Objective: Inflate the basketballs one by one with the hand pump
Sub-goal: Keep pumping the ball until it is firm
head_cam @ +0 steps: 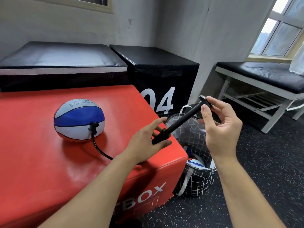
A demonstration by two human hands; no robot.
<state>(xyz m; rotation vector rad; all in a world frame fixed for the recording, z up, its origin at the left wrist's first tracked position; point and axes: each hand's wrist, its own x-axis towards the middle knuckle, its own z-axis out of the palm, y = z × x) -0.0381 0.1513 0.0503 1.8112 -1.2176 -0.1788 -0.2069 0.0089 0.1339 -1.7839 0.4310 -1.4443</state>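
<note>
red foam box fills my near view; at its 3 o'clock corner my left hand grips the pump barrel, my right hand pinches the handle, drawn out. i reckon a hard stroke could yank the hose out. basketball, 10 o'clock, looks dented and soft

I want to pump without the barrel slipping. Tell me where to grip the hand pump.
Wrap the left hand round the lower barrel of the hand pump, just above where the hose leaves, coming from the left. The right hand takes the T-handle from above; the tilted shaft probably needs both ends held.
</note>
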